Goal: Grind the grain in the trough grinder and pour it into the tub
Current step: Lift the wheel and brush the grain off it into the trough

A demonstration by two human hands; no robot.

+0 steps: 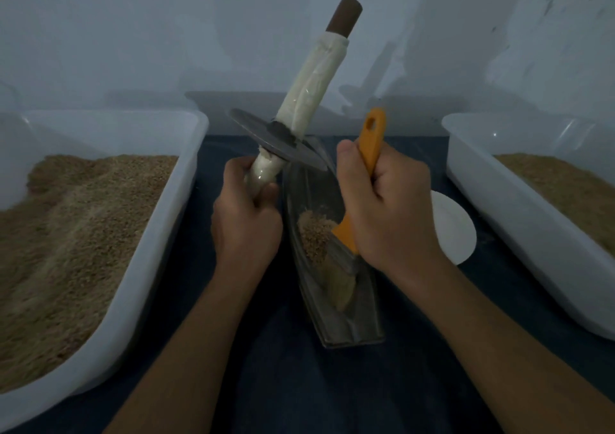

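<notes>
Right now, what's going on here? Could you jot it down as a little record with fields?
left hand: grips the grinding wheel by its wrapped axle, lifted and tilted
right hand: grips an orange-handled brush, bristles in the trough
trough: holds a small grain pile
left tub: grain inside
right tub: grain inside
beside trough: white disc

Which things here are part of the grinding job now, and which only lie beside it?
In use:
- trough grinder with grain in it
- grinding wheel, its handle gripped by the left hand
- orange brush, gripped by the right hand
- left tub and right tub, both holding grain

Lying about:
- white round object
</notes>
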